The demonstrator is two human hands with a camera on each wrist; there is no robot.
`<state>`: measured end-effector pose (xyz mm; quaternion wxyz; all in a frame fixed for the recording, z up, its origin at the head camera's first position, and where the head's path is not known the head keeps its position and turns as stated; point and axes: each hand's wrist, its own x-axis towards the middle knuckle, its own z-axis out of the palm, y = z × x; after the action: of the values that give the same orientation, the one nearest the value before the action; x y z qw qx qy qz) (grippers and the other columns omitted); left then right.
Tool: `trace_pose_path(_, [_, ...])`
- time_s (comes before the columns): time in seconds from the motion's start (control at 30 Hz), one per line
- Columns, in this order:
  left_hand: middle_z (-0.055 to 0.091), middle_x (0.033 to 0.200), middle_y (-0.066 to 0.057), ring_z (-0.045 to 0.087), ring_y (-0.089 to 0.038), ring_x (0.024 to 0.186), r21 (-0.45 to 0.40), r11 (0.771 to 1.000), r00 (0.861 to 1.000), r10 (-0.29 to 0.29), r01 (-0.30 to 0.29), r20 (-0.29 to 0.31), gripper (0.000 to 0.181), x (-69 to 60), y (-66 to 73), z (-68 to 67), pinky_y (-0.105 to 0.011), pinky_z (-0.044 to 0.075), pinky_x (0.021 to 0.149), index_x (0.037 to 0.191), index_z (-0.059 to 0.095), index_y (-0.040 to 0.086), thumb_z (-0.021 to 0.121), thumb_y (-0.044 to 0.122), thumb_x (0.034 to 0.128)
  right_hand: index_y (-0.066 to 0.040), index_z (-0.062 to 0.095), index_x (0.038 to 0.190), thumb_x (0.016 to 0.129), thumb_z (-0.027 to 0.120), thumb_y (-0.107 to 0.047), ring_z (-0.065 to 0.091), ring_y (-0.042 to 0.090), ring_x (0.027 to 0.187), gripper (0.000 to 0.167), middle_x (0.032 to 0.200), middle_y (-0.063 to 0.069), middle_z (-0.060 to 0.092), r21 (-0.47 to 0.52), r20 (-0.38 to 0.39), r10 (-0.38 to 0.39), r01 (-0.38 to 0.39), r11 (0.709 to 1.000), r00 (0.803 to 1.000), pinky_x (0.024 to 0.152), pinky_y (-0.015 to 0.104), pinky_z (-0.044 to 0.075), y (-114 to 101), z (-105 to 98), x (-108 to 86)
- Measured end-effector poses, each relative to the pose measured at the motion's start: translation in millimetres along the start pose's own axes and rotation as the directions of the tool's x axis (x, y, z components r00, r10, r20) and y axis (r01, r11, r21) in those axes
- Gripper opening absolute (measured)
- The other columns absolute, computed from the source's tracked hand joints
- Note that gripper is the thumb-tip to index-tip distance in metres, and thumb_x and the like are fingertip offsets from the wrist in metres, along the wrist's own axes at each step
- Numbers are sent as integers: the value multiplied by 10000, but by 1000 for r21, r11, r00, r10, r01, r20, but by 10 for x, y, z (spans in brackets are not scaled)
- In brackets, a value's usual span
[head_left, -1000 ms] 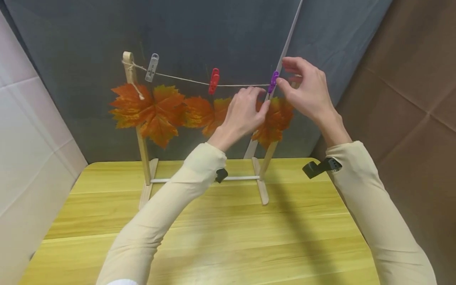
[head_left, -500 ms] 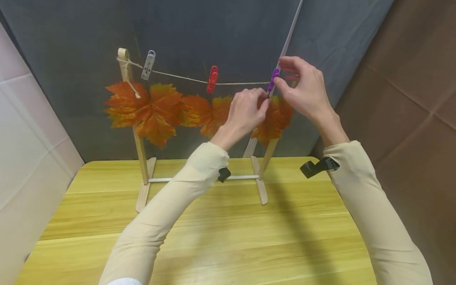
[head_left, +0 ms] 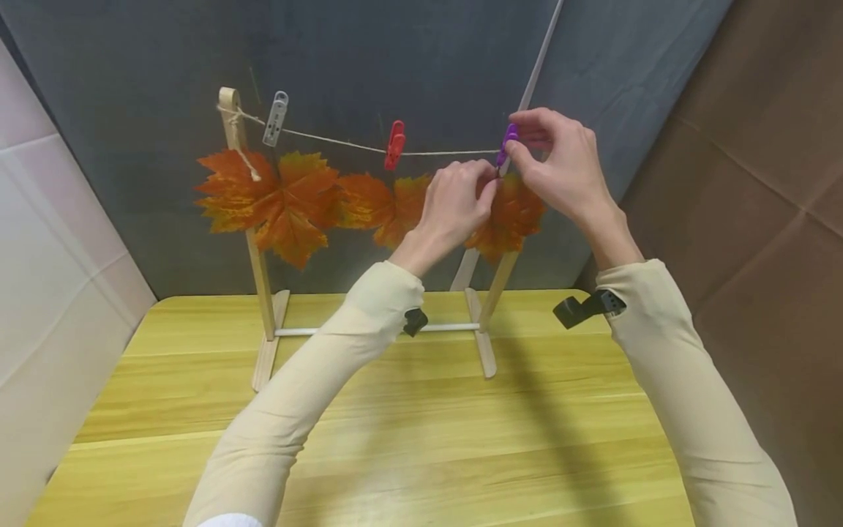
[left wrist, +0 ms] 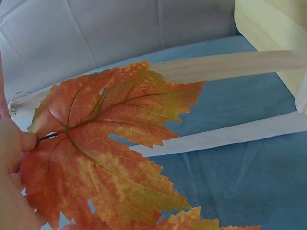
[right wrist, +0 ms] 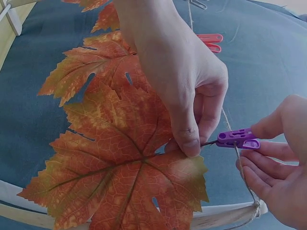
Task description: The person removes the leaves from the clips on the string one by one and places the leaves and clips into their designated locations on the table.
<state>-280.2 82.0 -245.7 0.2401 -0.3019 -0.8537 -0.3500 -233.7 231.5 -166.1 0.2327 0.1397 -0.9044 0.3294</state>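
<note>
My left hand [head_left: 454, 201] pinches the dark stem of an orange artificial maple leaf [right wrist: 139, 163] between thumb and fingers. Just above that grip, my right hand [head_left: 563, 157] pinches a purple clothespin [right wrist: 236, 138] between thumb and fingertips. A string [right wrist: 243, 172] runs past the clothespin, and the stem's end meets the clothespin's tip; whether it is clamped there I cannot tell. In the left wrist view the same leaf [left wrist: 105, 139] spreads out from the fingers. Part of it is hidden behind my left hand in the head view.
Along the string sit a red clothespin [head_left: 395, 145] and a clear one [head_left: 276, 118], with a large leaf [head_left: 276, 201] and a middle leaf [head_left: 369, 201] hanging below. A wooden stand [head_left: 260, 282] holds the string above the wooden table [head_left: 408, 439]. A dark cloth [head_left: 369, 58] hangs behind.
The left thumb and fingers have drawn together on the stem, and the leaf has risen slightly. The right fingers have closed in on the purple clothespin. The view has shifted a little.
</note>
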Motion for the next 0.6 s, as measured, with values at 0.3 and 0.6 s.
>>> trace_pose_path(0.3, [744,987,-64,583,-214,860,-11,1000,1000,-18,18,4,211,-17,24,-4,-325,495,779,1101,732,81,610,229,1013,-39,699,1218,965,614,-199,712,225,1003,311,1119,114,749,-44,-30,-24,23,999,999,958,354,542,4,9,11])
trace_pose_path(0.6, [753,1005,-56,598,-202,849,-18,999,999,-47,47,24,222,-13,23,-15,-327,513,787,1110,736,98,618,259,1012,-22,706,1154,954,630,-141,711,193,947,245,1057,101,757,-52,-99,-80,75,996,992,913,288,555,15,14,-1])
